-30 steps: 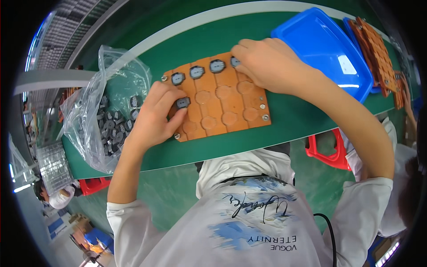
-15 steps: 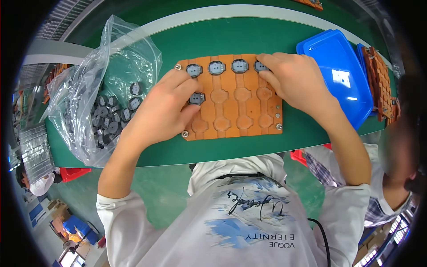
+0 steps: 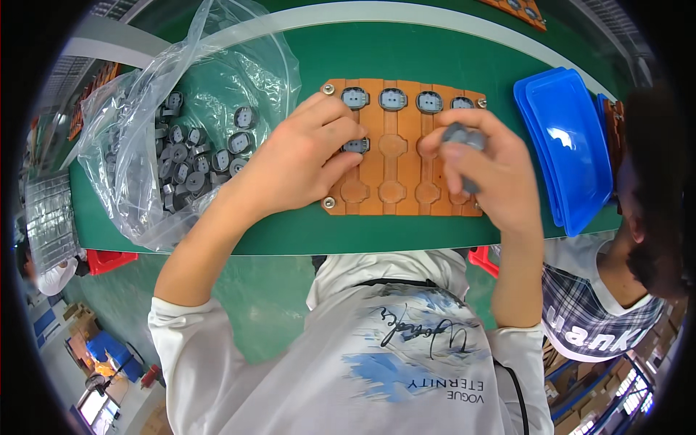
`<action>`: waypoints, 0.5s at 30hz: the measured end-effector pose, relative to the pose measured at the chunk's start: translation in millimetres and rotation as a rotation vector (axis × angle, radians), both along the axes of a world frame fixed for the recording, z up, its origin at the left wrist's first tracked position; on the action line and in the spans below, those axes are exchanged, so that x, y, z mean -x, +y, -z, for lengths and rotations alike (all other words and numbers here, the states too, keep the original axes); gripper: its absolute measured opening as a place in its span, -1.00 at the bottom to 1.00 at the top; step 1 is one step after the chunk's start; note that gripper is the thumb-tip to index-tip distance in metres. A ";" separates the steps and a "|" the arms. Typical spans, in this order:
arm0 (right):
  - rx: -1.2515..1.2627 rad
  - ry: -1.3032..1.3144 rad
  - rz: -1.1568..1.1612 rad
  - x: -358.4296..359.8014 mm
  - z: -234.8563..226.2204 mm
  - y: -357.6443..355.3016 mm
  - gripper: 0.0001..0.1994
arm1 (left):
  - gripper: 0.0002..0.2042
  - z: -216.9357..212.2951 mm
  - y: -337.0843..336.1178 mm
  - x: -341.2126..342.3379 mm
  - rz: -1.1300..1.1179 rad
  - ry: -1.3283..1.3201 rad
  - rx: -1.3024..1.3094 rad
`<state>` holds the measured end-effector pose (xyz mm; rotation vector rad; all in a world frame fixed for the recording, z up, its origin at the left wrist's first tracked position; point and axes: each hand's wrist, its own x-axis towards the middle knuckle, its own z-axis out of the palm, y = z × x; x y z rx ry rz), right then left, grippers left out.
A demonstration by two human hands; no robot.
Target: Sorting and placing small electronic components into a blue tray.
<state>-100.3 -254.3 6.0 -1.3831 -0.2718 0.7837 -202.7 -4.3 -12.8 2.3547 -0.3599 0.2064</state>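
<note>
A: what's in that clear bag (image 3: 230, 72)?
B: loose grey parts (image 3: 196, 181). orange board (image 3: 374, 174) holds five; right grip (image 3: 505, 170) pinches at least one blurry part (image 3: 464, 138) above it, left grip (image 3: 301, 156) touches a seated part (image 3: 356, 146), can't tell if closed

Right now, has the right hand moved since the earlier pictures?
Yes. Against the orange socketed board, the right hand has moved off the top-right grey round part, toward the board's near edge.

The person wears a loose white T-shirt (image 3: 286, 384) with short, wide sleeves (image 3: 190, 330). Blue brushstroke patches (image 3: 373, 373), flowing black script (image 3: 413, 328) and smaller dark lettering mark its front. A thin black cable (image 3: 519, 391) lies along its right side.
</note>
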 end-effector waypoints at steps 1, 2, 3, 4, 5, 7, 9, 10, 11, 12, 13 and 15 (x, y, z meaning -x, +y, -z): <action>0.193 -0.314 -0.043 5.6 3.5 9.3 -0.69 | -0.74 1.2 0.6 0.9 0.011 -0.021 -0.027; 0.390 -0.627 -0.084 10.4 7.3 16.2 -0.73 | -0.72 2.6 -0.6 1.1 0.025 -0.040 -0.050; 0.421 -0.981 -0.043 10.7 10.6 23.0 -0.71 | -0.72 1.5 -2.6 0.7 0.026 -0.043 -0.047; 0.424 -0.983 -0.043 10.3 14.7 26.3 -0.71 | -0.70 0.7 -5.7 0.5 0.021 -0.064 -0.073; 0.499 -1.160 -0.072 10.6 19.8 31.1 -0.68 | -0.67 0.0 -7.0 2.0 0.011 -0.079 -0.101; 0.605 -1.341 -0.102 12.3 16.0 33.4 -0.61 | -0.67 -1.4 -14.3 5.4 -0.017 -0.081 -0.109; 0.614 -1.323 -0.132 10.1 9.7 31.1 -0.61 | -0.67 -4.0 -14.8 7.4 -0.041 -0.077 -0.132; 0.633 -1.306 -0.154 9.0 8.3 30.3 -0.62 | -0.67 -6.7 -12.9 8.7 -0.051 -0.071 -0.134; 0.589 -1.331 -0.161 8.6 7.5 29.2 -0.62 | -0.67 -10.0 -12.8 8.3 -0.044 -0.066 -0.112; 0.587 -1.329 -0.169 9.0 5.8 28.5 -0.62 | -0.67 -14.1 -11.6 8.2 -0.037 -0.060 -0.089; 0.550 -1.270 -0.228 9.6 3.4 27.9 -0.62 | -0.67 -22.1 -8.4 9.4 -0.043 -0.056 -0.086; 0.535 -1.210 -0.273 5.6 -1.8 21.7 -0.63 | -0.78 -42.6 1.4 7.9 -0.065 0.061 -0.060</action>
